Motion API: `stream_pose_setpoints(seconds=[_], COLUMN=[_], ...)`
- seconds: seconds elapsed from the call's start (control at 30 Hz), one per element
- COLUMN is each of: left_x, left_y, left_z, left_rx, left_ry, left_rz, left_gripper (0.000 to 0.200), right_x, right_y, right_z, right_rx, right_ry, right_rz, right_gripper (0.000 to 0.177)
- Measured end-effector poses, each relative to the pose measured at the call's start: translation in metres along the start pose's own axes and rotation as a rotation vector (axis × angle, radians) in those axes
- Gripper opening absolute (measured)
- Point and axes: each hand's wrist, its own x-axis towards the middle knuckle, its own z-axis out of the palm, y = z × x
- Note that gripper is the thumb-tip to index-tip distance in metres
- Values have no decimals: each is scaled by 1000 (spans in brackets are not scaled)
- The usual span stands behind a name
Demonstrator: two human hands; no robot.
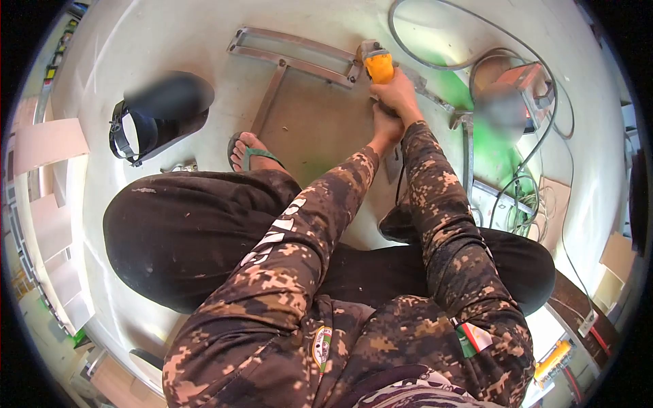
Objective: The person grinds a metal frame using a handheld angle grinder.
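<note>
A yellow angle grinder [381,69] reaches away from me, its metal head at the end of a metal frame [299,62]. My right hand [398,94] is wrapped round the grinder's body. Just behind it, my left hand [386,124] is closed round the rear of the tool. Whether the grinder's disc touches the frame cannot be made out. One bar of the frame runs back towards my sandalled foot [253,154], which is beside or on it.
A black welding helmet [166,109] lies on the floor to the left. An orange-red machine [527,95], partly blurred, stands at right among looping cables [554,115]. A metal bar [468,153] lies nearer my right knee, with coiled wire [541,217] beyond.
</note>
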Motion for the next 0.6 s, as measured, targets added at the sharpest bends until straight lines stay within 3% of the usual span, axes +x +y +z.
stream_pose_setpoints(seconds=[0.07,0.2,0.27,0.4,0.47,0.6], left_x=[12,26,27,23,20,42], left_y=[-10,-49,-63,-44,-27,-86], left_z=[-2,7,18,20,20,22], left_rx=[100,123,-394,-233,-465,-383], left_ry=[-65,-9,50,88,30,70], left_rz=[45,-17,-117,-100,-109,2], left_gripper=[60,63,66,71,70,61], right_x=[2,8,11,13,14,15], right_y=[-1,-4,-3,-3,-3,-6], right_z=[-1,-7,-10,-9,-9,-12], right_rx=[26,-25,-44,-77,-67,-67], right_ry=[21,1,-31,-66,-69,-80], right_rz=[-26,-61,-74,-139,-147,-144], right_gripper=[65,68,69,70,70,70])
